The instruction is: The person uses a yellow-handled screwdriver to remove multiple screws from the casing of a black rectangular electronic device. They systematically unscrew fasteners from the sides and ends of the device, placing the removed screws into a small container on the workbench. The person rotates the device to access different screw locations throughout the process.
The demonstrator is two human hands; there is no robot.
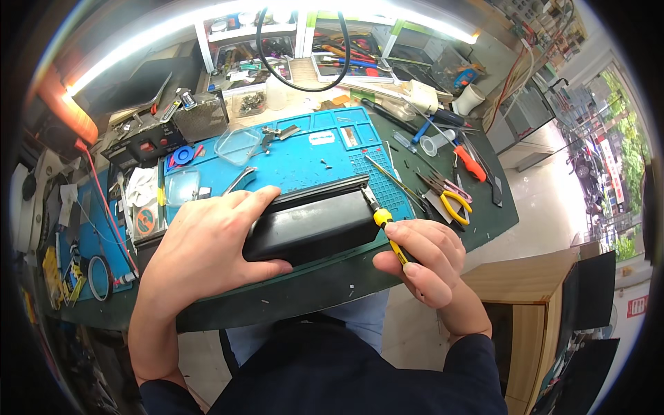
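Right hand [422, 259] grips yellow-handled screwdriver [387, 232], tip at right end of black casing [311, 223]. Left hand [207, 252] clamps casing's left end at tabletop [332, 280] front edge, overlapping blue mat [304, 162]. Casing looks rigid, smooth, likely slippery; hold by the ends.

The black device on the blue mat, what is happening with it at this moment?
A person steadies a black box-shaped device with the left hand, gripping its left end. The right hand holds a small yellow-handled screwdriver, its tip at the device's right end. The device lies at the front edge of a blue work mat on a cluttered green bench. Yellow-handled pliers lie to the right, untouched.
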